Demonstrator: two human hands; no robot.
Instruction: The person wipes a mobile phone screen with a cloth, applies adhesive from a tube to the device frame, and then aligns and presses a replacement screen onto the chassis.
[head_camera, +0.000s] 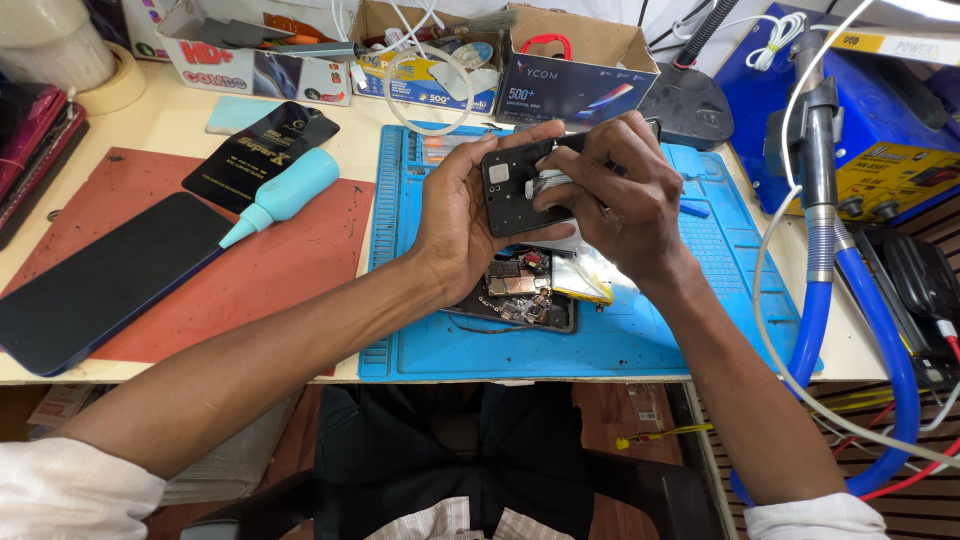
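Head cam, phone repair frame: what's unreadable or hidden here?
- Black phone back cover: its right part, head view, hidden by the right hand.
- What the right fingertips pinch: too small to tell.
- Opened phone on the blue mat: upper part hidden by both hands; board parts too small.
- Left hand palm: turned away.

Black phone back cover (512, 190), inner side up, tilted, held above blue mat.
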